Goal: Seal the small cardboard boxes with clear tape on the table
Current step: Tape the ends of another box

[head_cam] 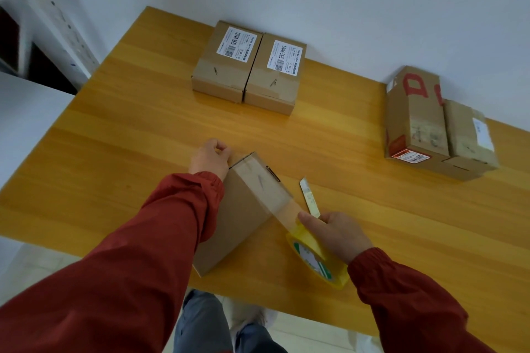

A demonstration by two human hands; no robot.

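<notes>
Stretching clear tape over the plain cardboard box at 6 o'clock on the wooden tabletop is, I judge, the step in hand. My left grip curls on the box's far end; my right grip clamps the yellow tape roll at 5 o'clock. Next, the glossy strip needs pressing flat and cutting (a slim cutter lies just beside). Two labelled boxes sit at 12 o'clock.

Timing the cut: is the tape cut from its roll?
Uncut: clear strip runs from cardboard box to tape roll in right hand.
</notes>
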